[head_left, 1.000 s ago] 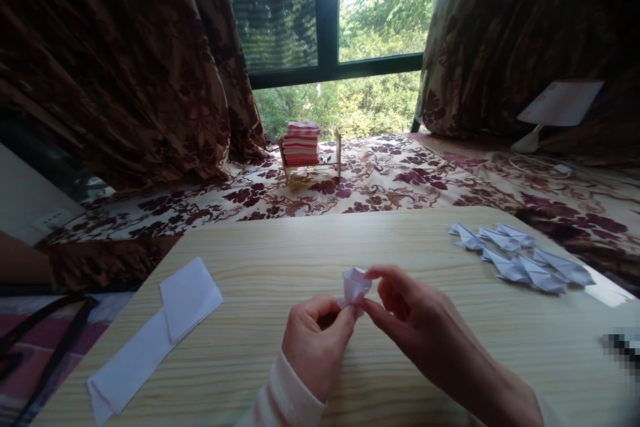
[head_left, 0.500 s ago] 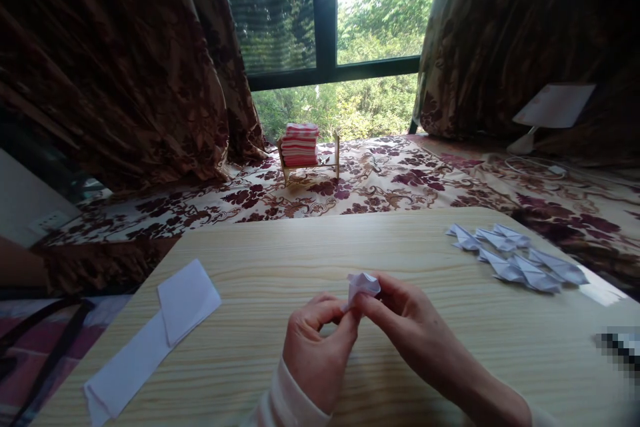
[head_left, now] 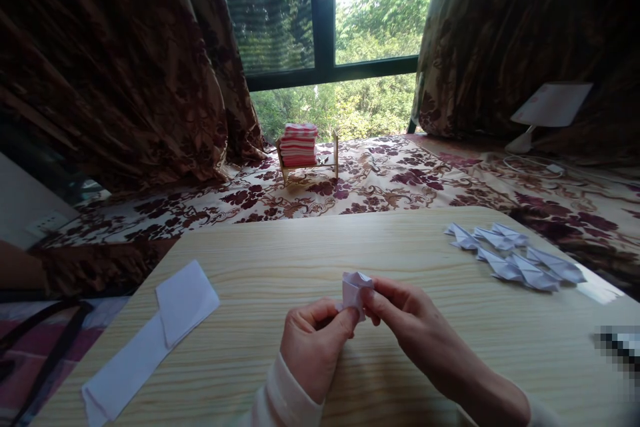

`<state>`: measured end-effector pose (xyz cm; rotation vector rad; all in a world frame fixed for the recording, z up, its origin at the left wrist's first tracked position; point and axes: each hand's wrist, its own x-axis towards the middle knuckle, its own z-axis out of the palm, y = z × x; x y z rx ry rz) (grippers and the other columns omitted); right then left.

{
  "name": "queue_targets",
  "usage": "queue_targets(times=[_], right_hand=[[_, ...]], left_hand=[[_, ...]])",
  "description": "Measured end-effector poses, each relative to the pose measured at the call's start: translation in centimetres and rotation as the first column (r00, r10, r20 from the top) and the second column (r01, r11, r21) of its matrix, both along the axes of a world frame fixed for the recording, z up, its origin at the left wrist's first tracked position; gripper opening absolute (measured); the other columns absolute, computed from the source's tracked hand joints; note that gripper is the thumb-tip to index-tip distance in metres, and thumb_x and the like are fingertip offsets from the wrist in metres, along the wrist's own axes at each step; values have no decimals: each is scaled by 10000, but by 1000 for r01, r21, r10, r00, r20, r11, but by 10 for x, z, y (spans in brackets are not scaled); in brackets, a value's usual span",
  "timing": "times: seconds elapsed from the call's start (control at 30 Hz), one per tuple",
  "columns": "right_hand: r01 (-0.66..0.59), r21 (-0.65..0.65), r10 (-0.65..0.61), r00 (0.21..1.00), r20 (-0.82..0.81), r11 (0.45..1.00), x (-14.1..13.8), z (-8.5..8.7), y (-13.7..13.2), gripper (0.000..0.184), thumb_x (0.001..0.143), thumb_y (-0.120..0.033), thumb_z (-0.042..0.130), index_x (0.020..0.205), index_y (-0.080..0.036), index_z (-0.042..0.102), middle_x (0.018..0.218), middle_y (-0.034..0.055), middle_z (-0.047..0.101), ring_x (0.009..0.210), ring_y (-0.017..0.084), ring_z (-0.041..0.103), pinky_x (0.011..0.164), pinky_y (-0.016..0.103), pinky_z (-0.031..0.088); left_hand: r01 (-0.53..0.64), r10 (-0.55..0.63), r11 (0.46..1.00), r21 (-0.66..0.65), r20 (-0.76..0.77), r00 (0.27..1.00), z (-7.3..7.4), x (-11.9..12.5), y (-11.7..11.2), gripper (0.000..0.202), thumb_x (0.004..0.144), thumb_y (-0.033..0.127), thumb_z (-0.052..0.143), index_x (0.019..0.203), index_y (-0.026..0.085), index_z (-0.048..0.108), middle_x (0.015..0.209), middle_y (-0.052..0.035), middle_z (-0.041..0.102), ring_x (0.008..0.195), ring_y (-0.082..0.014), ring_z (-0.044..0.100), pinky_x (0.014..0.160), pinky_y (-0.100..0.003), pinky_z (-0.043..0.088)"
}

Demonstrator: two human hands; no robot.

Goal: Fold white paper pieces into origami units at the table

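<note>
A small piece of folded white paper (head_left: 353, 290) is pinched between my two hands, above the middle of the wooden table. My left hand (head_left: 315, 340) grips its lower left part between thumb and fingers. The thumb and fingers of my right hand (head_left: 407, 313) close on its right side, and its creased top edge sticks up between them. Several finished-looking folded white paper shapes (head_left: 507, 267) lie grouped at the table's far right. On the left side, a squarish stack of white paper (head_left: 186, 300) overlaps a long white paper strip (head_left: 127, 370).
The light wooden table (head_left: 280, 247) reaches to a window ledge with flowered cloth (head_left: 380, 180). There stand a little wooden rack (head_left: 310, 167) with folded pink striped cloths (head_left: 299, 147) and a white lamp (head_left: 553, 105). A blurred-out object (head_left: 620, 347) lies at the right edge.
The folded paper now stands more upright and shows more of its front face. My right fingers have shifted lower along its right side, and both hands remain on it.
</note>
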<state>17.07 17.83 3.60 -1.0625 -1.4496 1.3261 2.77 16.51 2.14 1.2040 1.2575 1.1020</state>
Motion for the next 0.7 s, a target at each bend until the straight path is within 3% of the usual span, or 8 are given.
queue_targets(times=[0.27,0.5,0.7], right_hand=[[44,-17,-44,999,3,999,4,-2,2,346,780,-482,589,701,-146,617,672,25,612,658,152,530,614,258,432],[-6,-62,6,1000,-5,998,6,0,3,315,751,-466,634,710,-154,623,660,-4,604,643,138,542,603,239,432],[-52,-64,50,998,-23,997,4,-1,0,334,757,-450,631,623,-148,579,587,-13,538,582,119,473,554,241,382]], left_hand=[[8,-9,997,-83,-13,1000,-3,-3,3,307,661,435,648,564,147,693,496,-5,563,541,-130,475,569,-247,368],[29,-28,1000,6,-59,998,12,-2,0,300,680,368,624,464,163,590,494,4,504,547,-130,439,549,-246,345],[111,-103,990,92,-90,991,19,0,-4,265,720,324,581,546,138,656,586,-35,539,622,-165,481,597,-271,366]])
